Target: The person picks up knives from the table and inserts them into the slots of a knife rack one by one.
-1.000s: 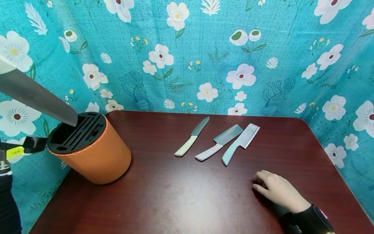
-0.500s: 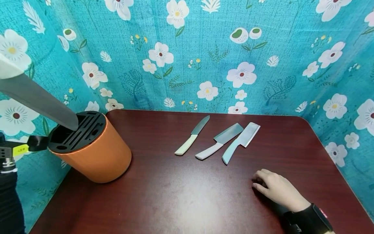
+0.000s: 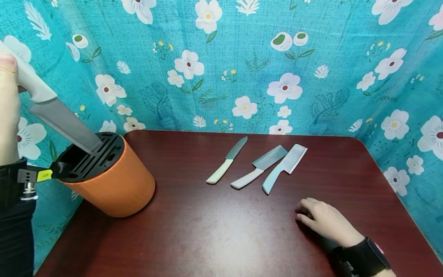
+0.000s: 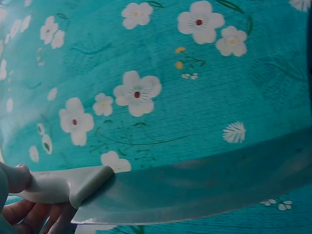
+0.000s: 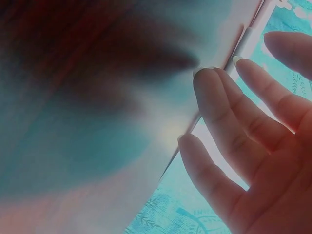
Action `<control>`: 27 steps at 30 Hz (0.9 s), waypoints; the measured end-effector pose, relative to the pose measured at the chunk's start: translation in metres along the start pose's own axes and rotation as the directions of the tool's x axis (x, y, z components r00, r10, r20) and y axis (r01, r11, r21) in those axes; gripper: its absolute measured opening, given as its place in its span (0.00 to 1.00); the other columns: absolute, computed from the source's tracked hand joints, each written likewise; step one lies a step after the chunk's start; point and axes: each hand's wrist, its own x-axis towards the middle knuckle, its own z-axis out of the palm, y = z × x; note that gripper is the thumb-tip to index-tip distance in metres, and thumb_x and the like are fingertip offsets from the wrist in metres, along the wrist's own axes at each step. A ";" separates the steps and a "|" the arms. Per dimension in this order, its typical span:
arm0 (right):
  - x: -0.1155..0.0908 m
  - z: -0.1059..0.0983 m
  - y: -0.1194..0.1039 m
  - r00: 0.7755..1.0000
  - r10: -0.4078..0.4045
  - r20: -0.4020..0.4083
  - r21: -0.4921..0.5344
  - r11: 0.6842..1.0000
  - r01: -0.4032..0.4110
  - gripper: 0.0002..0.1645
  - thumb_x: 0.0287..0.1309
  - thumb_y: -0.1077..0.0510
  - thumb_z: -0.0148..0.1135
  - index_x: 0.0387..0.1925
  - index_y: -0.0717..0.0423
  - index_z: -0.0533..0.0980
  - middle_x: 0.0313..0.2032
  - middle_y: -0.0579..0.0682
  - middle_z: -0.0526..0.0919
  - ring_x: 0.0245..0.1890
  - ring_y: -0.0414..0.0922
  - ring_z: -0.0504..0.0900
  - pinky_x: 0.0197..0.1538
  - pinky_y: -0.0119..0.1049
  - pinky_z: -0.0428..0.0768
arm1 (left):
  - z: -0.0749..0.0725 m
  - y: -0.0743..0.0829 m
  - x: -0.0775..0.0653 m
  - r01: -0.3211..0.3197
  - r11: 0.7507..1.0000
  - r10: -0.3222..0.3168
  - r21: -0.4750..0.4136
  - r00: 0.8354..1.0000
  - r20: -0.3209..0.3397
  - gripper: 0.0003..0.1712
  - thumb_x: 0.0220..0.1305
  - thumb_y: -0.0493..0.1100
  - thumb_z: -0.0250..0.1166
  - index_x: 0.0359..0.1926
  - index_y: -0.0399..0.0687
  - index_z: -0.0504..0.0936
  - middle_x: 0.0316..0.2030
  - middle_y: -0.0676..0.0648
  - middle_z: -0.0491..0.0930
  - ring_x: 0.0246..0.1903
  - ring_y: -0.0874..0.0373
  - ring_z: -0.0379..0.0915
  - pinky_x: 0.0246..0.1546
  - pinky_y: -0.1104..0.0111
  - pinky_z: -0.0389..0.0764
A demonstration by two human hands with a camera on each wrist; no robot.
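One likely stiff knife (image 3: 64,121) slants over the block (image 3: 121,188), your left hand (image 3: 7,109) sensibly gripping its handle (image 3: 34,82), right hand (image 3: 325,221) loose.

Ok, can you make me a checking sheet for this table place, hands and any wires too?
Surface: red-brown table, shiny.
Job's things: white-handled knife, tip at the black top of the orange holder; can't tell if it's in. Three more knives lie on the table.
Clutter: nothing seen.
Hands: left hand grips the knife's handle; right hand is at the table, holding nothing.
Cables: can't tell; a metal fitting shows by the left hand.
Surroundings: turquoise flowered cloth behind.
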 end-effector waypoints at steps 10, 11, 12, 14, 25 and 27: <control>0.012 -0.004 -0.003 1.000 0.004 0.006 -0.029 1.000 -0.004 0.08 0.60 0.52 0.71 0.39 0.45 0.79 0.31 0.37 0.77 0.30 0.32 0.72 0.33 0.34 0.76 | 0.003 -0.005 -0.013 -0.030 0.997 0.030 0.069 1.000 0.002 0.27 0.75 0.58 0.55 0.68 0.54 0.71 0.51 0.72 0.67 0.49 0.84 0.64 0.61 0.81 0.70; 0.013 -0.005 -0.003 1.000 -0.002 -0.004 -0.035 0.999 0.002 0.09 0.60 0.52 0.71 0.40 0.45 0.79 0.31 0.38 0.78 0.30 0.32 0.73 0.34 0.34 0.76 | 0.003 -0.006 -0.014 -0.040 0.996 0.039 0.078 0.999 0.008 0.26 0.74 0.57 0.56 0.67 0.55 0.72 0.49 0.74 0.67 0.48 0.84 0.63 0.61 0.82 0.69; 0.014 -0.005 -0.003 1.000 -0.007 -0.012 -0.042 0.999 0.006 0.09 0.59 0.53 0.71 0.40 0.46 0.79 0.31 0.38 0.79 0.30 0.32 0.73 0.34 0.35 0.76 | 0.003 -0.007 -0.016 -0.039 0.995 0.038 0.087 0.999 0.020 0.25 0.74 0.57 0.56 0.67 0.55 0.73 0.47 0.75 0.66 0.48 0.85 0.62 0.61 0.82 0.68; 0.015 -0.006 -0.003 1.000 -0.012 -0.026 -0.055 0.998 0.011 0.10 0.59 0.53 0.71 0.41 0.47 0.79 0.32 0.39 0.80 0.31 0.33 0.75 0.34 0.36 0.77 | 0.003 -0.007 -0.021 -0.014 0.995 0.009 0.098 0.998 0.054 0.24 0.74 0.56 0.57 0.66 0.56 0.74 0.42 0.77 0.63 0.45 0.85 0.61 0.61 0.81 0.68; 0.009 -0.002 -0.002 0.997 0.029 -0.065 -0.097 0.995 -0.035 0.12 0.59 0.53 0.71 0.43 0.49 0.80 0.34 0.42 0.83 0.31 0.36 0.79 0.34 0.40 0.79 | 0.005 -0.008 -0.040 -0.091 0.937 -0.041 0.337 0.930 0.366 0.33 0.73 0.58 0.55 0.66 0.36 0.74 0.55 0.36 0.80 0.29 0.87 0.52 0.45 0.83 0.66; 0.007 -0.001 -0.002 0.994 0.036 -0.102 -0.107 0.993 -0.047 0.12 0.58 0.53 0.71 0.43 0.50 0.80 0.37 0.44 0.85 0.34 0.40 0.83 0.35 0.43 0.81 | 0.007 -0.009 -0.041 -0.160 0.924 -0.003 0.347 0.904 0.427 0.33 0.74 0.56 0.55 0.63 0.30 0.73 0.56 0.24 0.77 0.32 0.76 0.69 0.62 0.66 0.68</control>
